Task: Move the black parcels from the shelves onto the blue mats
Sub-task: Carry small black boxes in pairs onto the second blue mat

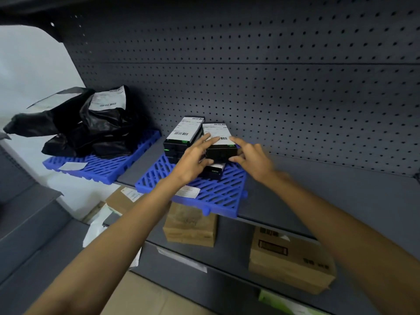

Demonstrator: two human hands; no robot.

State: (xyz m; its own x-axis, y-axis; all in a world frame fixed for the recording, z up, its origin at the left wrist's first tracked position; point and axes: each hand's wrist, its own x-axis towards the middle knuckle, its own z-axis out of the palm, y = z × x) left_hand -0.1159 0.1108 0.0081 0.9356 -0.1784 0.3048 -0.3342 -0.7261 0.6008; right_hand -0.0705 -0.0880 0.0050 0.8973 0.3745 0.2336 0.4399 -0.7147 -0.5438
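A black box parcel [219,144] with a white label lies on top of another black box on the middle blue mat [211,196]. My left hand [193,159] holds its left side, fingers laid along the top and front edge. My right hand [252,156] pinches its right end, with forefinger on top and thumb at the front. A second stack of black boxes [181,136] stands just left of it on the same mat. Several black plastic bag parcels [91,123] are heaped on the left blue mat [100,167].
The grey shelf [318,196] with a pegboard back runs to the right of the mats. Brown cardboard boxes [189,226] [288,258] sit on the lower shelf, with white packets at the lower left. A loose white label [187,191] lies on the middle mat.
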